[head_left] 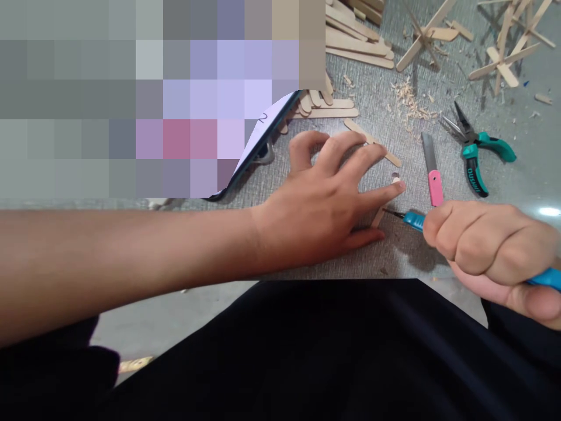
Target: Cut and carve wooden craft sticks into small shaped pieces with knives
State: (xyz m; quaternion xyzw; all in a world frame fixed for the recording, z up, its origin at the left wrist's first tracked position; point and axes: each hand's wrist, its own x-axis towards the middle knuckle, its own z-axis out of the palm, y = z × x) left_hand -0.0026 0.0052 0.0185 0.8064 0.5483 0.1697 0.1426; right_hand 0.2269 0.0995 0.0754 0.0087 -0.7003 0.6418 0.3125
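My left hand (pixel 324 193) lies palm down near the table's front edge, its fingers spread. Its index finger and thumb are on either side of a short wooden stick piece (pixel 377 218), which is partly hidden under the hand. My right hand (pixel 495 245) is closed in a fist around a blue-handled cutter (pixel 413 221). The cutter's thin dark tip points left and reaches the stick piece between the left thumb and index finger. Another wooden stick (pixel 372 141) lies just beyond the left fingertips.
A pink-handled blade (pixel 435 186) and teal pliers (pixel 471 145) lie beyond my right hand. Wood shavings (pixel 409 100), piled craft sticks (pixel 357 44) and crossed-stick shapes (pixel 501 64) are further back. A dark-edged panel (pixel 267 137) stands left of the sticks.
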